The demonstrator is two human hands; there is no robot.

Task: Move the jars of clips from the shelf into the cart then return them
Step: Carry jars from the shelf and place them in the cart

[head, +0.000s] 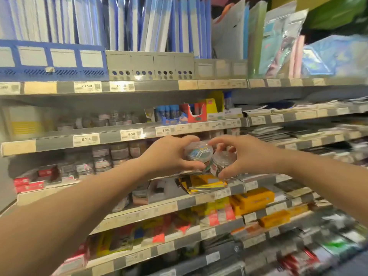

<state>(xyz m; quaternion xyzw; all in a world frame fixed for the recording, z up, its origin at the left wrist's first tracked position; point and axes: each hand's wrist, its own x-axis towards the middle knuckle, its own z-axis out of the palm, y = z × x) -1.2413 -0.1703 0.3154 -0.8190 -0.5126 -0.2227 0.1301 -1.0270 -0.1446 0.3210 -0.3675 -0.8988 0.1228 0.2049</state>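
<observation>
L fingers curled round coloured-clip jar; R fingers grip 2nd jar just beside, at shelf.

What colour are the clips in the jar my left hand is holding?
Mixed: blue, white, yellow and green, seen through the clear jar, head view.

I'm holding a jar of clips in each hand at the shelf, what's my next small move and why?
Probably ease the jars apart: the left hand grips the coloured-clip jar, the right hand the dark-clip jar, and they appear to touch, so they may knock.
</observation>
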